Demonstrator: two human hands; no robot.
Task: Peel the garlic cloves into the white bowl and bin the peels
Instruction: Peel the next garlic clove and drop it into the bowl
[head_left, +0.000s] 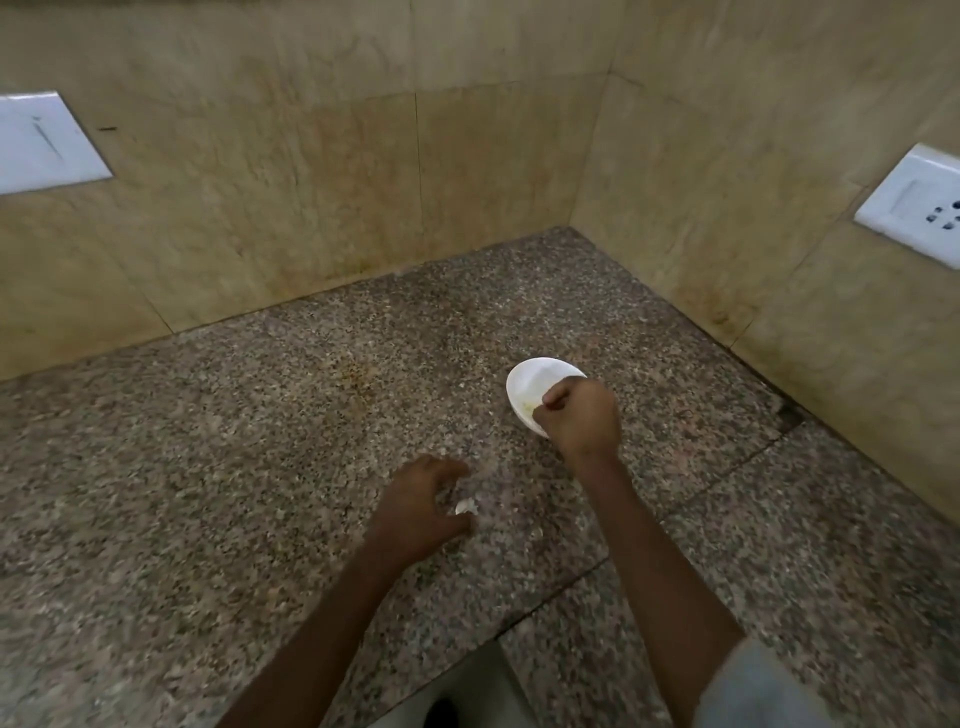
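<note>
Fingers of the left hand (415, 512) curl round a small white garlic scrap (465, 505) on the speckled granite counter (234, 441), toward its front edge. Beyond, nearer the back right corner, the right hand (577, 415) makes a fist over the round white bowl (532, 382), its contents hidden.

Dim, warm, even light; soft shadows; slight motion blur; wide-angle bending at edges.

Countertop: speckled brown-grey granite (208, 467), meeting both walls in a corner
Seam: dark joint line (545, 603) running across the granite
Stain: small rusty-brown patch (356, 371) on the granite
Walls: beige marbled tiles (311, 182), darkened along the bottom edge
Left wall plate: white blank cover (47, 143)
Right wall plate: white socket (919, 200) with pin holes
</note>
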